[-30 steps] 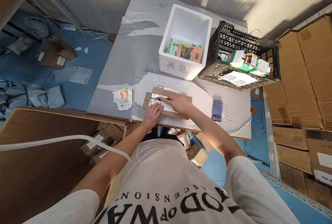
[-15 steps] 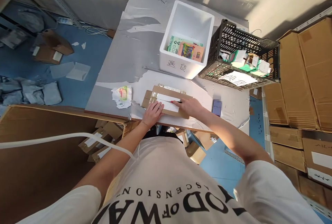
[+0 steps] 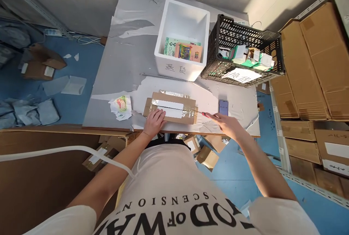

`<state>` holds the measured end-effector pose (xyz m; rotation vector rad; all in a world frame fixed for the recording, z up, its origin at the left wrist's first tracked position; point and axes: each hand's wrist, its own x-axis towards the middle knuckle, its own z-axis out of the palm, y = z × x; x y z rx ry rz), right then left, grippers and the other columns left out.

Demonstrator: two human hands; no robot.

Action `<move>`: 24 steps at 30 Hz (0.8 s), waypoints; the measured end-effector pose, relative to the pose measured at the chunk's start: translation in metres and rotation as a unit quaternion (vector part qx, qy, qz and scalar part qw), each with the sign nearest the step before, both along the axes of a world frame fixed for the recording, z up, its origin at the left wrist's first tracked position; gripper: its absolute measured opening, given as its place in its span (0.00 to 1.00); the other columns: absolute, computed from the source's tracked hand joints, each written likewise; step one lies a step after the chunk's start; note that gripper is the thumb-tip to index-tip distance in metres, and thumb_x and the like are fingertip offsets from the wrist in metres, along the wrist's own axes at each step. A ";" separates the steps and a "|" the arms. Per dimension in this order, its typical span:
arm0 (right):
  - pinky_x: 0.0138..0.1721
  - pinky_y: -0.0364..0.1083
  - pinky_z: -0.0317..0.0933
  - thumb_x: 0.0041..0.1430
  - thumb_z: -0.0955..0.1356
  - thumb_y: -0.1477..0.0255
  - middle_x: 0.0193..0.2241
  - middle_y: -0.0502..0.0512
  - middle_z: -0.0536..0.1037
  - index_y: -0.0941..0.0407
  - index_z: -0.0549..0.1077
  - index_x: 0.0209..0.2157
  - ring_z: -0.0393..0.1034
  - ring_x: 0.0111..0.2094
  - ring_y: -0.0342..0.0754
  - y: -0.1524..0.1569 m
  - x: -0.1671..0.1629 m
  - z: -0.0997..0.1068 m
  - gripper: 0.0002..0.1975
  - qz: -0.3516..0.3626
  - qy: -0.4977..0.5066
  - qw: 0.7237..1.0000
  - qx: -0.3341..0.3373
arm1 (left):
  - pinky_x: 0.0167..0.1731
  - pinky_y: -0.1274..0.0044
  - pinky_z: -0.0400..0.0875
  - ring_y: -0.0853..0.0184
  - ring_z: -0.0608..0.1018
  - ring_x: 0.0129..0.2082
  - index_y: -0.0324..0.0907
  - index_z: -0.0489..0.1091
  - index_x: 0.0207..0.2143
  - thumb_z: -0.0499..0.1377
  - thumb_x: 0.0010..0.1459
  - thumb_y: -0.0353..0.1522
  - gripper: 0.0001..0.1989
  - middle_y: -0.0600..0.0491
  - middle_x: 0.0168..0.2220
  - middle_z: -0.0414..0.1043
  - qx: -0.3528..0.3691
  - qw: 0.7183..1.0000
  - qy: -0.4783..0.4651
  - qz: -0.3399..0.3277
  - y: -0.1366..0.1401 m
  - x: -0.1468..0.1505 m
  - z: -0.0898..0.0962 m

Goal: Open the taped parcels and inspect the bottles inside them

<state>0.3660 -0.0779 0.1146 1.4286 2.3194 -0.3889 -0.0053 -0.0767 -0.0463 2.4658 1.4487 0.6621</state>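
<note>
A flat cardboard box [image 3: 174,118] with shiny tape and a white label lies at the table's front edge. A dark lengthwise slit runs across the label. My left hand [image 3: 155,120] rests on the box's left part, its fingers stretched flat over the label's edge. Just right of the box, my right hand [image 3: 227,124] grips a thin red-handled knife [image 3: 204,114], whose tip points left at the box's end. Fingers hide most of the handle. Beyond this hand lies a phone [image 3: 223,107] with a lit screen.
A white bin [image 3: 174,68] with packets inside and a black crate [image 3: 245,33] with small boxes stand behind. Torn printed paper [image 3: 120,108] lies to the left. A big open carton [image 3: 40,177] adjoins the table at lower left. Stacked cartons [image 3: 319,60] line the right.
My right hand has moved right, drawing the knife from the label's middle past the box's right end. The slit now reaches further right. My left hand stays on the box.
</note>
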 end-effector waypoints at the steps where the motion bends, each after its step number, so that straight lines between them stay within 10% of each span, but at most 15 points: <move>1: 0.27 0.43 0.59 0.56 0.58 0.83 0.44 0.57 0.74 0.41 0.47 0.66 0.71 0.38 0.50 -0.006 0.013 -0.006 0.39 -0.042 0.029 0.998 0.022 | 0.54 0.59 0.62 0.52 0.68 0.57 0.44 0.64 0.58 0.52 0.63 0.39 0.23 0.41 0.53 0.70 -0.005 1.000 -0.002 0.000 0.000 0.000 0.000; 8: 0.40 0.52 0.65 0.64 0.53 0.71 0.47 0.66 0.70 0.57 0.52 0.66 0.68 0.43 0.56 -0.017 0.017 -0.123 0.29 -0.421 0.112 0.891 0.127 | 0.55 0.57 0.60 0.50 0.66 0.58 0.42 0.62 0.59 0.52 0.62 0.37 0.24 0.40 0.55 0.68 -0.015 1.000 0.009 0.004 -0.002 0.003 0.009; 14: 0.49 0.60 0.60 0.58 0.57 0.77 0.53 0.68 0.62 0.52 0.53 0.65 0.63 0.52 0.58 -0.024 -0.036 -0.202 0.32 -0.484 0.081 0.867 0.085 | 0.56 0.57 0.59 0.49 0.65 0.59 0.40 0.61 0.60 0.52 0.62 0.36 0.25 0.39 0.56 0.66 -0.016 0.999 0.034 -0.006 -0.006 0.003 0.019; 20: 0.56 0.64 0.52 0.59 0.58 0.71 0.60 0.67 0.57 0.54 0.56 0.64 0.51 0.61 0.60 -0.026 -0.045 -0.197 0.30 -0.483 0.149 0.856 0.108 | 0.56 0.58 0.59 0.49 0.63 0.60 0.41 0.60 0.61 0.53 0.61 0.36 0.26 0.39 0.58 0.64 -0.032 0.999 0.027 -0.016 -0.004 0.000 0.024; 24: 0.59 0.57 0.53 0.63 0.56 0.58 0.60 0.66 0.60 0.58 0.56 0.63 0.52 0.62 0.56 -0.013 -0.074 -0.160 0.31 -0.453 0.395 0.797 0.061 | 0.57 0.58 0.61 0.51 0.63 0.61 0.42 0.61 0.60 0.54 0.61 0.36 0.25 0.40 0.57 0.64 -0.039 0.999 0.001 -0.022 -0.004 0.001 0.029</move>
